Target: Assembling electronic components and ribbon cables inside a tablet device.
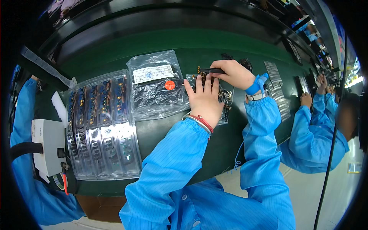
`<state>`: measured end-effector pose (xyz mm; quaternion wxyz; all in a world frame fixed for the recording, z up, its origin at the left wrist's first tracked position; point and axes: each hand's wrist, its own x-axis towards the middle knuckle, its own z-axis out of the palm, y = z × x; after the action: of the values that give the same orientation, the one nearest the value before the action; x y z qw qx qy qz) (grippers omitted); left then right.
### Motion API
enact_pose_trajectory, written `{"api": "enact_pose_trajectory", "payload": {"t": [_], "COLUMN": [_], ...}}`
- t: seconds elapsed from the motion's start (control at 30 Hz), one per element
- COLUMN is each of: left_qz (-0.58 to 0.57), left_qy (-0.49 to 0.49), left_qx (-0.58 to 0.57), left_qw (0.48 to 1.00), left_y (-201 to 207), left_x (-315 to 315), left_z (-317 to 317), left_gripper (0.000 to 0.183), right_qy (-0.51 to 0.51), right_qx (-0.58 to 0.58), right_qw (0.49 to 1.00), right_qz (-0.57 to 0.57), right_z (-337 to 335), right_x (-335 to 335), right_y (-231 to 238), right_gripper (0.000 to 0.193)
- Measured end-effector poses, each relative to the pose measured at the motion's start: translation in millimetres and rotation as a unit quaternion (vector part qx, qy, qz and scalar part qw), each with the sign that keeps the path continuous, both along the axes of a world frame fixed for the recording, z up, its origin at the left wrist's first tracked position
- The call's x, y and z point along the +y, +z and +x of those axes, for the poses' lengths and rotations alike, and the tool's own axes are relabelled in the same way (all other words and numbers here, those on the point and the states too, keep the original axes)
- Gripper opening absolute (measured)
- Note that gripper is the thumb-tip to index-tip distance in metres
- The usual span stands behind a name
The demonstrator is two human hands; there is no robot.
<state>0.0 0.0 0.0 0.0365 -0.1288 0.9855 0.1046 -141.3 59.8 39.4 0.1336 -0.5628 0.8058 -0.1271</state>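
My left hand (204, 102) lies palm down with fingers spread, pressed on a tray of small dark and gold parts (227, 94). The hand hides most of that tray. My right hand (237, 74) is closed round a slim black hand tool (215, 71), whose exact kind I cannot make out. The tool lies nearly level just beyond my left fingertips. At its left end shows a small gold-coloured piece (199, 69); whether the tool grips it or it belongs to the tool, I cannot tell. A blue wrist strap (256, 85) circles my right wrist.
A clear plastic bag (158, 105) with a white label lies left of my left hand. Further left stand clear compartment trays (102, 172) of small parts, beside a white box (48, 147). Grey perforated sheets (276, 90) lie at right. Co-workers in blue sit on both sides.
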Motion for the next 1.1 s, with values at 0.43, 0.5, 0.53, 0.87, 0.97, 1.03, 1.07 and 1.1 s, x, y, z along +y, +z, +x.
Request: {"api": "enact_pose_trajectory", "payload": {"t": [0.43,0.5,0.53,0.87,0.97,1.03,1.07,1.1], "left_qz": [-0.036,-0.039,-0.043,0.177,0.663,0.819,0.789,0.789], "left_qy": [-0.005,-0.007,-0.008,-0.065,-0.012,-0.079,-0.104,-0.104], "left_qx": [0.027,0.028,0.024,0.376,0.344,0.184,0.210,0.210], "left_qw": [0.999,0.999,0.999,0.907,0.664,0.538,0.568,0.569], "left_y": [-11,-11,-11,22,45,67,73,77], "left_x": [1,1,1,-22,-38,-59,-58,-58], "left_z": [2,2,2,-11,-15,-1,5,7], "left_gripper": [0.067,0.067,0.067,0.038,0.022,0.027,0.035,0.035], "right_qy": [-0.025,-0.044,-0.053,-0.113,-0.093,-0.105,-0.116,-0.116], "right_qx": [0.050,0.049,0.055,-0.198,-0.269,-0.249,-0.230,-0.230], "right_qw": [0.989,0.986,0.984,0.891,0.880,0.890,0.901,0.901], "right_qz": [-0.140,-0.153,-0.162,-0.394,-0.382,-0.367,-0.349,-0.349], "right_z": [11,11,11,40,48,54,57,56], "right_x": [6,8,9,35,43,43,43,41], "right_y": [23,28,31,80,84,91,94,93], "right_gripper": [0.015,0.015,0.015,0.012,0.011,0.012,0.012,0.012]}}
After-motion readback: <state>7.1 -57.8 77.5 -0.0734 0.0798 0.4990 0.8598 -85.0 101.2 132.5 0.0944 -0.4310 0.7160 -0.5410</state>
